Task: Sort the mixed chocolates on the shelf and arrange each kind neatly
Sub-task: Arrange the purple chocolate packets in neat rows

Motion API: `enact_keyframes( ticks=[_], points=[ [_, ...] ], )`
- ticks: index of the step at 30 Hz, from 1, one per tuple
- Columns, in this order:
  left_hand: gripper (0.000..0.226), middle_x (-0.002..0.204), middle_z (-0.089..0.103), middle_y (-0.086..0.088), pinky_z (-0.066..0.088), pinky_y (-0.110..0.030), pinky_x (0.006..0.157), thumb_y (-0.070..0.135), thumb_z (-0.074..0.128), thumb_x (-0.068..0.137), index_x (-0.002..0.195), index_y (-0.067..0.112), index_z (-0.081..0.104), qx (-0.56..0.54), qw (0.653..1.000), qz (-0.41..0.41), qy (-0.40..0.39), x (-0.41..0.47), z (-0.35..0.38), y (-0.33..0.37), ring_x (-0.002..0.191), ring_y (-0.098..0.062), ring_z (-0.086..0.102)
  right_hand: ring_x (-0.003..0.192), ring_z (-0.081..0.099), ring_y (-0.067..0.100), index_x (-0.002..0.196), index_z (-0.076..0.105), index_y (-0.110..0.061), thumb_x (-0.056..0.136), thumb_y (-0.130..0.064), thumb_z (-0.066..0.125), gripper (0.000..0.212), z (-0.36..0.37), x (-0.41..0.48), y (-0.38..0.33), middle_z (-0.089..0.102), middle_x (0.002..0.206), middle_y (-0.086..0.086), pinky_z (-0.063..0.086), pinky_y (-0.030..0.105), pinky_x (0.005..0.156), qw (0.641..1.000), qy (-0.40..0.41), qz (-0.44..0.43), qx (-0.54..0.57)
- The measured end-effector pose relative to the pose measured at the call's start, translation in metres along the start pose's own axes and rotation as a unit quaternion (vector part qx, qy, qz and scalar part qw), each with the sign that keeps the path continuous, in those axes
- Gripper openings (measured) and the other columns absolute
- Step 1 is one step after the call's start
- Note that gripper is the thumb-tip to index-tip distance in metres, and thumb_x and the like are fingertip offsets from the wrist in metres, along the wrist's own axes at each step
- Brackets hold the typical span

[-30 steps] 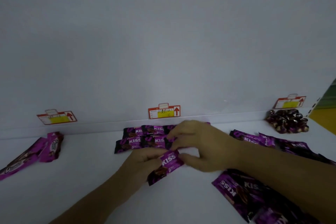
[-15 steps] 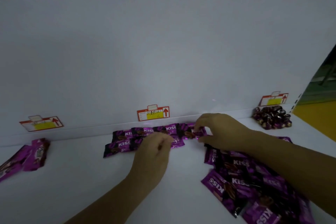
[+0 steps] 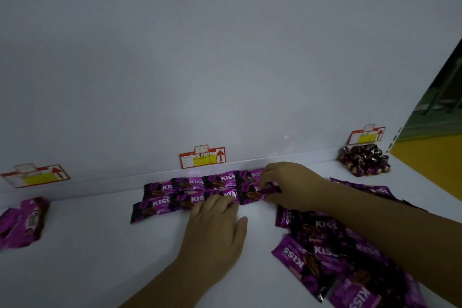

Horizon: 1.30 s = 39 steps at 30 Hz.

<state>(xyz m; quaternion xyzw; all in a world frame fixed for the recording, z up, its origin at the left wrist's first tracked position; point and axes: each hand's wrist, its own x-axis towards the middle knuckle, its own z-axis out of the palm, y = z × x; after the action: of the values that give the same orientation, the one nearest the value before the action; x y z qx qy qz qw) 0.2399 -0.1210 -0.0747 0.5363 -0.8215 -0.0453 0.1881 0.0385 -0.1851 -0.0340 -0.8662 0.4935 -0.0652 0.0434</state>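
Purple KISS chocolate packets lie in two neat rows (image 3: pixel 190 190) on the white shelf (image 3: pixel 87 257) under the middle price tag. My right hand (image 3: pixel 292 186) pinches the packet at the right end of the rows (image 3: pixel 271 189). My left hand (image 3: pixel 215 230) rests flat beside it, fingertips pressing on the front row. A loose heap of KISS packets (image 3: pixel 322 250) lies at the right under my right forearm. Other purple packets (image 3: pixel 25 220) sit at the far left. A pile of small dark wrapped chocolates (image 3: pixel 363 160) sits at the back right.
The shelf's white back panel (image 3: pixel 225 70) carries three red and yellow price tags, left (image 3: pixel 35 176), middle (image 3: pixel 202 157) and right (image 3: pixel 366 135). The shelf ends at the right, with a yellow floor (image 3: pixel 430 165) beyond.
The KISS packet that both hands held near the shelf front has gone to the right end of the rows. My right hand stays on it; my left hand now presses the front row.
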Motion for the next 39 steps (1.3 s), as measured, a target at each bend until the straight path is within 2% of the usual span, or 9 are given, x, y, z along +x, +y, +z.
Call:
enact_keyframes(
  ticks=[6, 9, 13, 17, 20, 25, 29, 34, 39],
  points=[
    [0.049, 0.103, 0.066, 0.01, 0.042, -0.031, 0.089, 0.043, 0.029, 0.085, 0.103, 0.022, 0.07, -0.008, 1.0, 0.001, 0.001, 0.0, 0.0, -0.004, 0.101, -0.01, 0.061, 0.109, 0.053, 0.012, 0.109, 0.066, -0.022, 0.081, -0.031, 0.068, 0.03, -0.013, -0.01, 0.01, 0.059, 0.119, -0.004, 0.04, 0.024, 0.095, 0.999, 0.022, 0.012, 0.032],
    [0.043, 0.103, 0.065, 0.009, 0.044, -0.03, 0.088, 0.038, 0.035, 0.085, 0.104, 0.021, 0.069, -0.067, 0.996, 0.052, 0.029, 0.001, 0.004, -0.007, 0.1, -0.006, 0.057, 0.106, 0.054, 0.009, 0.107, 0.066, -0.026, 0.083, -0.033, 0.066, 0.025, -0.026, -0.031, 0.023, 0.059, 0.116, -0.008, 0.042, 0.027, 0.096, 0.997, 0.038, 0.055, 0.046],
    [0.039, 0.105, 0.055, 0.021, 0.035, -0.011, 0.087, 0.037, 0.039, 0.083, 0.106, 0.024, 0.068, -0.127, 0.985, 0.117, 0.024, 0.0, 0.004, -0.006, 0.101, 0.012, 0.042, 0.102, 0.055, 0.007, 0.103, 0.066, -0.029, 0.085, -0.039, 0.063, 0.021, -0.043, -0.07, 0.035, 0.061, 0.112, -0.01, 0.043, 0.029, 0.094, 0.992, 0.043, 0.099, 0.061],
    [0.039, 0.122, 0.028, 0.037, 0.022, -0.003, 0.101, 0.044, 0.041, 0.088, 0.127, 0.045, 0.039, -0.158, 0.973, 0.14, -0.093, -0.001, 0.002, 0.017, 0.112, 0.024, 0.024, 0.112, 0.051, 0.009, 0.109, 0.064, -0.027, 0.087, -0.038, 0.062, 0.025, -0.05, -0.116, 0.047, 0.057, 0.124, -0.006, 0.039, 0.022, 0.095, 0.978, 0.077, 0.185, 0.058],
    [0.059, 0.14, -0.001, 0.033, 0.008, -0.012, 0.108, 0.052, 0.035, 0.093, 0.143, 0.043, 0.003, -0.098, 0.972, 0.154, -0.149, 0.003, 0.007, 0.045, 0.134, 0.009, 0.0, 0.13, 0.037, 0.014, 0.123, 0.057, -0.026, 0.087, -0.048, 0.056, 0.042, -0.042, -0.147, 0.051, 0.043, 0.141, -0.001, 0.027, 0.024, 0.104, 0.966, 0.08, 0.242, 0.039],
    [0.072, 0.153, -0.02, 0.012, 0.003, -0.034, 0.116, 0.063, 0.022, 0.09, 0.143, 0.035, -0.017, -0.026, 0.975, 0.142, -0.168, 0.018, 0.022, 0.084, 0.14, -0.016, -0.022, 0.145, -0.01, 0.018, 0.145, 0.018, -0.043, 0.073, -0.074, 0.018, 0.078, -0.021, -0.189, 0.057, -0.004, 0.158, -0.005, -0.001, 0.053, 0.115, 0.93, -0.022, 0.365, 0.039],
    [0.073, 0.154, -0.019, 0.008, -0.002, -0.037, 0.115, 0.06, 0.026, 0.09, 0.143, 0.036, -0.017, -0.034, 0.972, 0.142, -0.186, 0.026, 0.034, 0.097, 0.14, -0.02, -0.024, 0.145, 0.004, 0.017, 0.146, 0.013, -0.041, 0.076, -0.076, 0.011, 0.078, -0.009, -0.216, 0.061, 0.002, 0.158, -0.005, 0.005, 0.04, 0.115, 0.925, -0.011, 0.374, 0.059],
    [0.073, 0.155, -0.014, 0.008, 0.007, -0.036, 0.116, 0.053, 0.036, 0.091, 0.145, 0.034, -0.009, -0.067, 0.971, 0.157, -0.169, 0.039, 0.041, 0.114, 0.141, -0.018, -0.019, 0.139, 0.023, 0.014, 0.146, 0.021, -0.037, 0.087, -0.061, 0.04, 0.067, 0.002, -0.227, 0.061, 0.019, 0.155, -0.008, 0.02, 0.03, 0.113, 0.916, 0.085, 0.383, 0.088],
    [0.073, 0.155, -0.009, 0.013, 0.005, -0.033, 0.114, 0.049, 0.042, 0.091, 0.146, 0.036, -0.005, -0.14, 0.966, 0.156, -0.152, 0.047, 0.049, 0.118, 0.141, -0.01, -0.017, 0.119, 0.04, 0.007, 0.135, 0.044, -0.022, 0.087, -0.022, 0.064, 0.052, -0.001, -0.231, 0.058, 0.044, 0.137, -0.003, 0.026, 0.015, 0.096, 0.886, 0.213, 0.375, 0.169]
  ],
)
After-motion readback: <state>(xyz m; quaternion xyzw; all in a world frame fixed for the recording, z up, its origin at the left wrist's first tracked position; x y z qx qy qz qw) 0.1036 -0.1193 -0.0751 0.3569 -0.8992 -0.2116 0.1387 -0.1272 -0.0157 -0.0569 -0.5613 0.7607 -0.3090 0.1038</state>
